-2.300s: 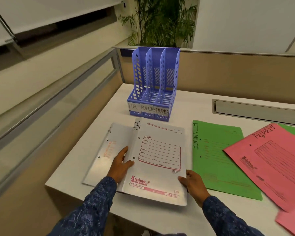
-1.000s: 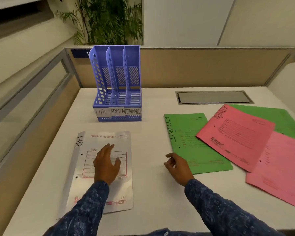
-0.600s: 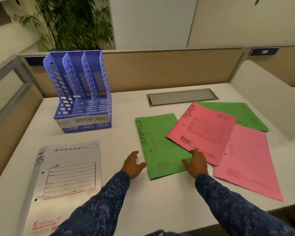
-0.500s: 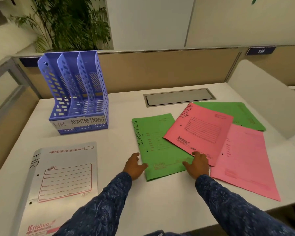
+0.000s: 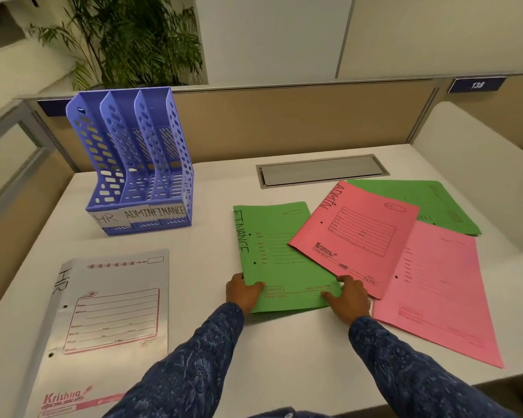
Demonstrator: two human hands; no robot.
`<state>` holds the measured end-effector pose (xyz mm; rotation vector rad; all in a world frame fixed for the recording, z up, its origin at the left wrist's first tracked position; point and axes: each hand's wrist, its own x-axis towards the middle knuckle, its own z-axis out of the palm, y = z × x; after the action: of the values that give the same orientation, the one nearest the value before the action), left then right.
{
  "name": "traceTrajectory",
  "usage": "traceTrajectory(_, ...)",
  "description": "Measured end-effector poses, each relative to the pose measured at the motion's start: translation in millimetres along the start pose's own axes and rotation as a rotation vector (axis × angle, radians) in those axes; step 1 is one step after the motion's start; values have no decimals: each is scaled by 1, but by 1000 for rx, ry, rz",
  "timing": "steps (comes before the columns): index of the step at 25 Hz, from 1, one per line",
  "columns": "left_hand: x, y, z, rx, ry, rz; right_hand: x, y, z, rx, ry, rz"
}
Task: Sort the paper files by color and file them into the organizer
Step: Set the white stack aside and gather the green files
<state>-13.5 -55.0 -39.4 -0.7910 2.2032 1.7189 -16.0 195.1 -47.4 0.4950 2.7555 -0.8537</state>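
Observation:
A green file marked FINANCE (image 5: 272,257) lies flat mid-desk. My left hand (image 5: 242,292) grips its lower left corner, thumb on top. My right hand (image 5: 347,297) presses its lower right corner, fingers spread. A pink file marked ADMIN (image 5: 360,236) overlaps the green file's right side. A second pink file (image 5: 441,291) and a second green file (image 5: 420,203) lie further right. A white file marked HR (image 5: 103,321) rests at the near left. The blue three-slot organizer (image 5: 136,164), labelled HR, ADMIN, FINANCE, stands empty at the back left.
A grey cable hatch (image 5: 320,170) is set into the white desk (image 5: 212,236) behind the files. A tan partition (image 5: 284,122) closes the back, a white divider (image 5: 477,170) the right. A potted plant (image 5: 127,37) stands behind the organizer.
Both hands left the white HR file and moved right to the green FINANCE file. Since half a second ago, my left hand has closed on its lower left corner.

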Motion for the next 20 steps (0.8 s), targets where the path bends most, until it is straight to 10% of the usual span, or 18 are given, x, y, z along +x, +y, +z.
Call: traceTrajectory(20,-59,-81,-113,-392,125,76,-43,-66,55,382,-276,-109)
